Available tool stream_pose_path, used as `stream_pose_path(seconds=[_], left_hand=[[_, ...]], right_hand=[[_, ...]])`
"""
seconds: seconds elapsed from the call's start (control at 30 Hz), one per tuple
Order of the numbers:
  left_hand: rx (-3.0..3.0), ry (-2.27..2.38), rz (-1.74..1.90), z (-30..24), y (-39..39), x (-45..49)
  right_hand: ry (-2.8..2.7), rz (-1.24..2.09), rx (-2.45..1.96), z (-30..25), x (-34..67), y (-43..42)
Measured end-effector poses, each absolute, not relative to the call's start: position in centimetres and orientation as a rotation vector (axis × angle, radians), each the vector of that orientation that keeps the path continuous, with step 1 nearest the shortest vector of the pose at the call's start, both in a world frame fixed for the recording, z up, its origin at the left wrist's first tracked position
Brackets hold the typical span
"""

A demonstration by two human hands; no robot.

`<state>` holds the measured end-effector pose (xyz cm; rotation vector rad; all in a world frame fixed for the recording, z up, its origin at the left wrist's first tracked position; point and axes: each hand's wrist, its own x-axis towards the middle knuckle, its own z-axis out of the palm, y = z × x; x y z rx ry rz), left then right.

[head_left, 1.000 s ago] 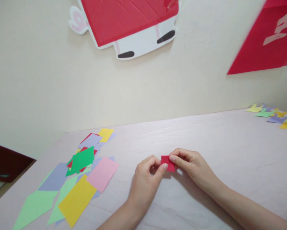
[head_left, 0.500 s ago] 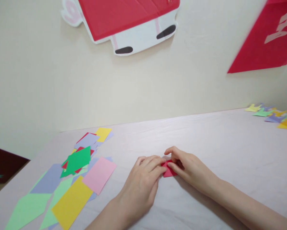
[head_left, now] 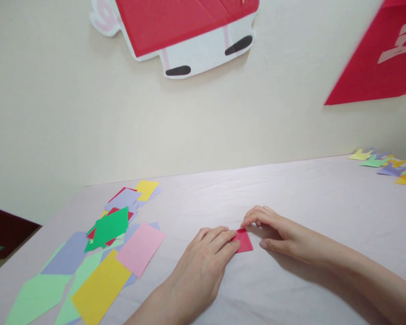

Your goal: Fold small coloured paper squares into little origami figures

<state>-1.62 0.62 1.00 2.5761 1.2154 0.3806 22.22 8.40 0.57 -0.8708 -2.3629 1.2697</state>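
Observation:
A small folded piece of red paper (head_left: pixel 245 241) lies on the white cloth. My left hand (head_left: pixel 207 259) rests on its left part, fingers lying flat and pressing it to the surface; that part is hidden beneath them. Just to the right is my right hand (head_left: pixel 273 232), its thumb apart from its bent fingers and nothing seen between them. The index fingertip comes close to the paper's upper right corner; whether it touches, I cannot tell.
To the left lie scattered coloured sheets, among them a pink sheet (head_left: pixel 141 249), a yellow sheet (head_left: pixel 101 286) and a green sheet (head_left: pixel 110 225). Several folded paper shapes (head_left: pixel 390 169) stand at the far right. A wall (head_left: pixel 203 126) borders the cloth-covered surface (head_left: pixel 301 189) behind.
My right hand has drawn back to the right off the red paper, and its thumb and fingers have spread. More of the paper shows. My left hand stays on it.

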Motion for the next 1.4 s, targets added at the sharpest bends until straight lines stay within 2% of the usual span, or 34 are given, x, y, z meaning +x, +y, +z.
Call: stream_pose_path(seconds=[0.2,0.63,1.0,1.2,1.4], left_hand=[[2.622,1.178,0.407,0.2,-0.1,-1.1],[3.059,1.186,0.605,-1.1,-2.0,-1.2],[3.076,1.16,0.766,-0.8,-2.0,-1.2],[3.058,1.072,0.74,-0.6,-2.0,-1.2],[3.062,1.025,0.715,-0.8,-1.7,-1.3]], right_hand=[[-2.462,1.204,-0.821,0.9,22.3,7.6],[-2.632,0.75,-0.511,0.4,21.7,6.5],[-2.522,1.015,-0.574,0.6,21.0,6.5],[-2.383,0.983,-0.789,0.2,19.8,5.3],[-2.385,0.953,-0.815,0.2,19.4,5.3]])
